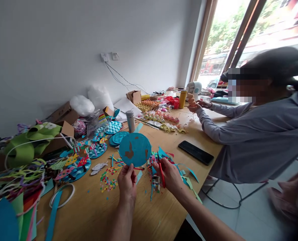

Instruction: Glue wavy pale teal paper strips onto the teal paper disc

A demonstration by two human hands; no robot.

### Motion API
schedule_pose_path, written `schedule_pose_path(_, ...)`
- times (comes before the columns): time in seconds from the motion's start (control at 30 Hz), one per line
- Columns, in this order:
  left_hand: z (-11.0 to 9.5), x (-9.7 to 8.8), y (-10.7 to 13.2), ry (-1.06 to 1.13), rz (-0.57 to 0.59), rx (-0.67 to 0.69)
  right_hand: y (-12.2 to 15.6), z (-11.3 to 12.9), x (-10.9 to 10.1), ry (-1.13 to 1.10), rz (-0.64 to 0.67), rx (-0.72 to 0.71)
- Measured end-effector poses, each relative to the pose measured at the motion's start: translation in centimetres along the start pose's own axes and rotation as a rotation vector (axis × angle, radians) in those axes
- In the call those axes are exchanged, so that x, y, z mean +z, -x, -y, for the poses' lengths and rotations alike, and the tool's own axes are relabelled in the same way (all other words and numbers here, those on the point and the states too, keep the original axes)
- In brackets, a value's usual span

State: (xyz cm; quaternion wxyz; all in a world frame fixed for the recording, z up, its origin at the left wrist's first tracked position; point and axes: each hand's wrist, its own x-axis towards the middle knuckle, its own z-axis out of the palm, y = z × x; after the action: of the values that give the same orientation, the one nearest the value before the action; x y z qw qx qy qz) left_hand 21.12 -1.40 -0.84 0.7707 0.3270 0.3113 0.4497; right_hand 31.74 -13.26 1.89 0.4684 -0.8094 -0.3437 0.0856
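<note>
Pinched at its lower edge by my left hand [128,180], a round blue paper disc [139,144] with torn brown patches faces me, raised above the table. My right hand [170,175] grips red-handled scissors [161,170] just right of the disc, blades pointing up and away. Below and behind both hands lie blue paper scraps [191,172] and small coloured paper dots [108,180]. Left of the disc, more blue discs [117,138] are stacked, and a grey paper fish [98,168] lies on the wood.
A black phone [196,152] lies near the table's right edge. Behind the disc stands a grey bottle [130,121]. Fish-decorated discs [76,167], a tape ring [62,195] and green fabric [32,144] crowd the left. A co-worker [254,130] sits at right, holding an orange piece.
</note>
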Motion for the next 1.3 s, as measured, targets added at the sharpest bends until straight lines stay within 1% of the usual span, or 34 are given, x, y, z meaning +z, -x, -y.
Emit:
schedule_pose_path(0.1,0.4,0.9,1.1,0.022,0.009,-0.044,0.1,-0.5,-1.4,-0.012,-0.001,0.051)
schedule_pose_path(0.23,0.7,1.7,2.2,0.030,0.005,-0.098,0.2,-1.3,-2.3,-0.020,-0.038,0.053)
schedule_pose_path(0.4,1.4,2.0,2.7,0.001,0.025,-0.119,0.1,-1.4,-2.2,0.013,-0.040,0.045)
schedule_pose_path(0.57,1.6,1.8,2.8,-0.006,0.024,-0.118,-0.2,-1.4,-2.1,-0.024,-0.027,0.053)
schedule_pose_path(0.7,1.8,1.7,2.9,-0.013,0.030,-0.115,-0.3,-1.4,-2.2,-0.085,0.036,0.089)
schedule_pose_path(0.8,2.0,1.6,3.0,-0.020,0.022,-0.122,-0.4,-1.5,-2.2,-0.173,0.085,0.128)
schedule_pose_path(1.03,2.5,1.6,3.0,-0.025,0.034,-0.119,-0.5,-2.0,-2.1,-0.351,0.125,0.169)
schedule_pose_path(1.3,2.7,1.5,2.9,-0.039,0.043,-0.118,-0.2,-1.5,-2.5,-0.356,0.126,0.188)
